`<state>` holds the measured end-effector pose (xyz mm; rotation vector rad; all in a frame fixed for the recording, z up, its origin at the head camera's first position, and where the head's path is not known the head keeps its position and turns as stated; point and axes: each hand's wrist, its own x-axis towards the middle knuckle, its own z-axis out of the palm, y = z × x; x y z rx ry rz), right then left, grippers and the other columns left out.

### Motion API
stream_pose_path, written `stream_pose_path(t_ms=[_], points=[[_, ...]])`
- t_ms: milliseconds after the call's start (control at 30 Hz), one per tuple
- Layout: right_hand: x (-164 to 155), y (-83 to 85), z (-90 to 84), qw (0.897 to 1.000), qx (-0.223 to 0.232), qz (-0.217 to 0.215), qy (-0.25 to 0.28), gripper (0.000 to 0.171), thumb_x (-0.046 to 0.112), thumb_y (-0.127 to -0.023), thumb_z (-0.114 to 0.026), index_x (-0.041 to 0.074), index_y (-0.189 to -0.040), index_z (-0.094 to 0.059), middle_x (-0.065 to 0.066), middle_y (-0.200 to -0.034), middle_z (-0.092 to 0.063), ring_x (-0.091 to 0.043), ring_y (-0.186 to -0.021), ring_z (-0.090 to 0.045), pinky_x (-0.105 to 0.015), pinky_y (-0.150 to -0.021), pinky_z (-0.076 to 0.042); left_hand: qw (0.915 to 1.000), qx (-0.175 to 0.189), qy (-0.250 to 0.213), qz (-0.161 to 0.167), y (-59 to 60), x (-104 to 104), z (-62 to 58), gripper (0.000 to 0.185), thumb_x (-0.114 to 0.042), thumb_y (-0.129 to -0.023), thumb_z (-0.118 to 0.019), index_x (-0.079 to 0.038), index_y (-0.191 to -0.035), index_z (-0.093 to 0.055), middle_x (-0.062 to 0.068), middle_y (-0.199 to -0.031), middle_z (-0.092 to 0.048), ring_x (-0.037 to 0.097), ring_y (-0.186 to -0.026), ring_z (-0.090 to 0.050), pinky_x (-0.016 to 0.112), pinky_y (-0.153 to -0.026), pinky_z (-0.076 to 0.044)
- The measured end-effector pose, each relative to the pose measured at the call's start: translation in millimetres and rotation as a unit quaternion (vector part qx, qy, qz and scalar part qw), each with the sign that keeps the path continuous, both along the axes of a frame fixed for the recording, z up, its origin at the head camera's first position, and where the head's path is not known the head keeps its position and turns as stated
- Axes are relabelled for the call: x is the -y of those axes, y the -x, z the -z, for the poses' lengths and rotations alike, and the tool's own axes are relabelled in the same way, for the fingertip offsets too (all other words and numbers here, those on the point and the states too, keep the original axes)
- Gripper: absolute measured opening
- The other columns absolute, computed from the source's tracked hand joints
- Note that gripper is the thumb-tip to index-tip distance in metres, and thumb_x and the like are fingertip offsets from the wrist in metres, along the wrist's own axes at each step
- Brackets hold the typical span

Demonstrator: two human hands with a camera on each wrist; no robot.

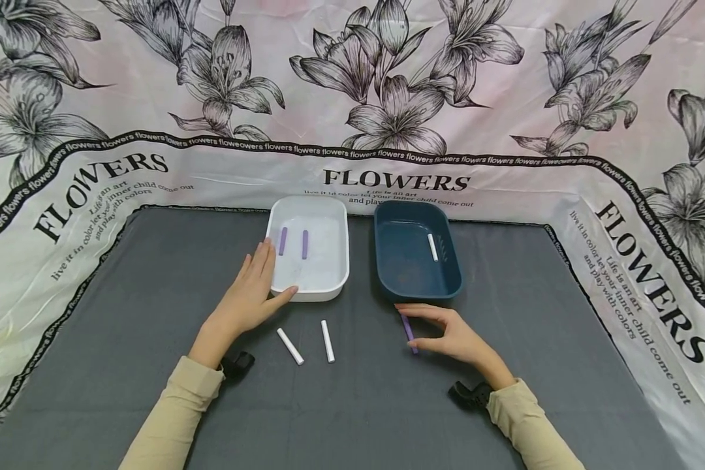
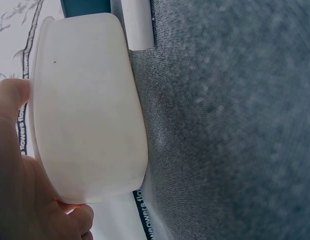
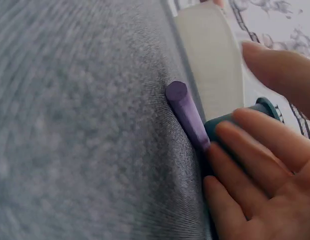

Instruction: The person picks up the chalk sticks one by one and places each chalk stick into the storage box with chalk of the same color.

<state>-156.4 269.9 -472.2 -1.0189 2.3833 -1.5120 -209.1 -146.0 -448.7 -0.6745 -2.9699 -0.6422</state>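
Note:
My left hand (image 1: pixel 249 292) lies along the left side of a white plastic tub (image 1: pixel 323 296), its fingers straight against the wall and its thumb at the near rim. Two purple chalk sticks (image 1: pixel 305 245) are inside that tub. On the grey cloth, a purple chalk stick (image 3: pixel 187 112) lies just in front of the dark blue tub (image 1: pixel 418 292). Reaching over it, my right hand (image 1: pixel 451 333) has extended fingers near its far end. The thumb (image 3: pixel 275 70) stands apart from the chalk in the right wrist view. One white chalk stick (image 1: pixel 432 247) lies in the blue tub.
Two white chalk sticks (image 1: pixel 290 346) lie on the grey cloth (image 1: pixel 352 418) between my hands, in front of the white tub. The cloth has a white border printed with flowers and lettering (image 1: pixel 396 179) behind and beside the tubs.

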Motion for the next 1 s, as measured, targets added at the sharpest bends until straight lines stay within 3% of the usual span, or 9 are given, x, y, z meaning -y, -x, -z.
stream_pose_path(t_ms=[167, 367, 533, 1000], points=[[-3, -3.6, 3.9, 0.999, -0.016, 0.012, -0.039, 0.068, 0.012, -0.078, -0.086, 0.000, -0.138, -0.056, -0.012, -0.143, -0.054, -0.026, -0.135, -0.046, -0.018, -0.109, -0.033, 1.0000, 0.006, 0.000, 0.005, -1.3, -2, -0.5, 0.099, -0.063, -0.098, -0.044, 0.005, -0.156, -0.001, 0.019, -0.164, 0.008, 0.032, -0.152, 0.004, 0.052, -0.121, -0.004], [4, -9.8, -14.4, 0.998, -0.027, -0.015, -0.056, 0.079, 0.009, -0.071, -0.090, -0.005, -0.139, -0.053, -0.021, -0.145, -0.049, -0.037, -0.135, -0.042, -0.017, -0.111, -0.029, 1.0000, 0.001, 0.000, 0.005, -1.0, -1, -0.2, 0.099, -0.062, -0.098, -0.045, 0.006, -0.156, -0.002, 0.019, -0.164, 0.007, 0.032, -0.151, 0.003, 0.052, -0.121, -0.005], [7, -9.9, -25.0, 0.996, -0.037, -0.035, -0.067, 0.077, 0.006, -0.071, -0.089, -0.006, -0.138, -0.053, -0.025, -0.145, -0.047, -0.041, -0.135, -0.042, -0.020, -0.111, -0.029, 1.0000, 0.002, 0.002, 0.000, -0.1, 1, -0.4, 0.099, -0.062, -0.098, -0.045, 0.006, -0.156, -0.002, 0.019, -0.164, 0.007, 0.034, -0.151, 0.001, 0.053, -0.121, -0.005], [8, -11.3, -25.6, 0.994, -0.057, -0.041, -0.086, 0.067, 0.001, -0.076, -0.082, -0.004, -0.137, -0.055, -0.023, -0.143, -0.049, -0.041, -0.134, -0.043, -0.023, -0.112, -0.030, 1.0000, -0.001, 0.001, -0.001, -0.5, -1, -0.6, 0.098, -0.061, -0.098, -0.045, 0.005, -0.156, -0.001, 0.020, -0.164, 0.006, 0.035, -0.151, 0.000, 0.053, -0.120, -0.006]])
